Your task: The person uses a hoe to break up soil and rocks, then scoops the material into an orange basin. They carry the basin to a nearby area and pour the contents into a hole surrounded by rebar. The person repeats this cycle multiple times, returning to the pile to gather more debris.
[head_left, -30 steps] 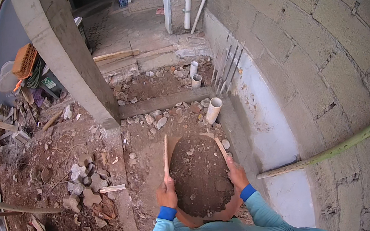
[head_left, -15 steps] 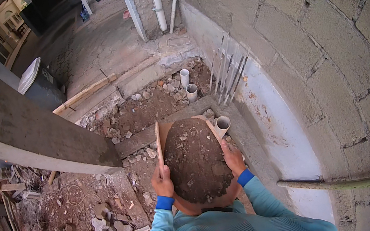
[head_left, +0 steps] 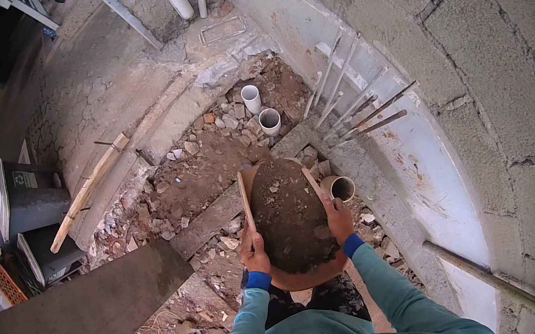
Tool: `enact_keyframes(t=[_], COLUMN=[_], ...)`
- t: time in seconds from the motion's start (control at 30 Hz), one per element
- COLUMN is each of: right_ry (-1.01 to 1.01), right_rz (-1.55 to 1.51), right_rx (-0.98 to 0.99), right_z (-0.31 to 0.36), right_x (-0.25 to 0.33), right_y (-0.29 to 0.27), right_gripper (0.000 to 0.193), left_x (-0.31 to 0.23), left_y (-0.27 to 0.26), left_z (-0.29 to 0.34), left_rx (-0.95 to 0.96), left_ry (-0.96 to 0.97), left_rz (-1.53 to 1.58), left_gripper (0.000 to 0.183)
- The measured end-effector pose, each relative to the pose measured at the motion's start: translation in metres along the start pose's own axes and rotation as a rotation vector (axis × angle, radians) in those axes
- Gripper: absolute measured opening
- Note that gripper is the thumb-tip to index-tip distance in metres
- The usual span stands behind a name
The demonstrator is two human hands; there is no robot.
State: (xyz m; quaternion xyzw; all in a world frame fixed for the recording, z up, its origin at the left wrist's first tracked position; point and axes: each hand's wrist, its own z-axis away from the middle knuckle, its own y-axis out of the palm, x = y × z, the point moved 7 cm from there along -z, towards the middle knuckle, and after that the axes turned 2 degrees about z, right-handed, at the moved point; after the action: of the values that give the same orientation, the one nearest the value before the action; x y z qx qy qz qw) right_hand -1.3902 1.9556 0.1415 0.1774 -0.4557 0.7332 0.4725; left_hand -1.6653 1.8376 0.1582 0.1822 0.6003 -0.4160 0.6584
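Both hands hold an orange, open-fronted carrying scoop (head_left: 300, 279) in front of my body. Dark brown soil (head_left: 290, 216) with small stones fills it, heaped toward the far, open end. My left hand (head_left: 253, 249) is closed around the left rim, thumb on the inner side. On the opposite rim my right hand (head_left: 338, 217) is closed the same way. The fingers under the rims are partly hidden. Just beyond the right hand a wide pipe end (head_left: 342, 188) stands upright in the rubble.
Two white pipe stubs (head_left: 251, 99) rise from a rubble-filled bed ahead. Several bare steel rods (head_left: 357, 109) jut beside the block wall (head_left: 512, 105) at right. A concrete beam (head_left: 212, 218) crosses the ground ahead. A concrete column (head_left: 94, 316) stands at left, near dark bins (head_left: 34, 192).
The view has turned and tipped down, so the column, bins and pipes sit differently. The loaded scoop stays in both hands, and my legs now show below it.
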Motion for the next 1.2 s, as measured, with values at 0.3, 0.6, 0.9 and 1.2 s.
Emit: enact_keyframes(t=[0.3,0.6,0.9,1.2], right_ry=[0.278,0.399,0.481,0.479], right_rz=[0.153,0.393,0.606,0.701], right_rx=[-0.100,-0.003,0.123,0.063], right_z=[-0.152,-0.317,-0.386,-0.398], right_x=[-0.076,-0.121,-0.127,-0.109], right_y=[0.089,0.172,0.180,0.160], right_gripper=[0.070,0.085,0.088,0.084], left_x=[0.152,0.274,0.298,0.291], left_y=[0.128,0.216,0.240,0.252], left_z=[-0.163,-0.293,-0.310,-0.306], left_rx=[0.365,0.451,0.408,0.393], left_ry=[-0.286,-0.435,-0.764,-0.732], left_rz=[-0.277,-0.386,-0.203,-0.197], left_gripper=[0.038,0.036,0.031,0.034])
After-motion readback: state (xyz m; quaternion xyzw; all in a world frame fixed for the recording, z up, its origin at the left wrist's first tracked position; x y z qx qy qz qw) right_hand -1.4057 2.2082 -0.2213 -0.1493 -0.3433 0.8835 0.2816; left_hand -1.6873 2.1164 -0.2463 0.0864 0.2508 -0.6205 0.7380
